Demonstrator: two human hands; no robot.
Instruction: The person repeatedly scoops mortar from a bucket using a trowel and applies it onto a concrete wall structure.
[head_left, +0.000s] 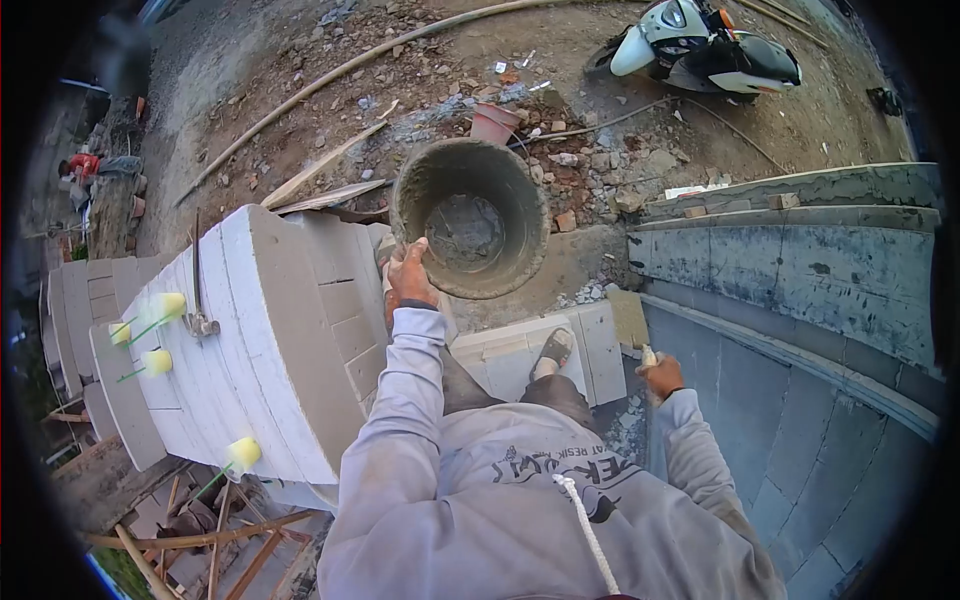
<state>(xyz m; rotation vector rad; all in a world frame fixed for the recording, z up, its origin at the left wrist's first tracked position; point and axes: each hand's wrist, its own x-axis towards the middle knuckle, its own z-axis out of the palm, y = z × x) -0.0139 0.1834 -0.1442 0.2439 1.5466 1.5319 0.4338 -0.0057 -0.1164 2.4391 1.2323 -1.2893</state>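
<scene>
My left hand [412, 275] is closed on the near-left rim of a round bucket [520, 215]. Grey mortar cakes the bucket's walls, and some grey mix lies at its bottom. Lower right, my right hand [662, 378] is wrapped round the pale handle of a trowel [628, 318]. Its flat, roughly rectangular tan blade points away from me, beside the block wall. Both sleeves are grey. My sandalled foot [555, 350] rests on pale blocks [500, 360] between the hands.
At left stands a stack of white blocks [240, 330] with a hammer-like tool [200, 300] and yellow-green pieces on it. A grey block wall [780, 420] runs along the right. Beyond lie rubble, planks, a reddish bucket [495, 122] and a parked scooter [690, 50]. A person [95, 167] is far left.
</scene>
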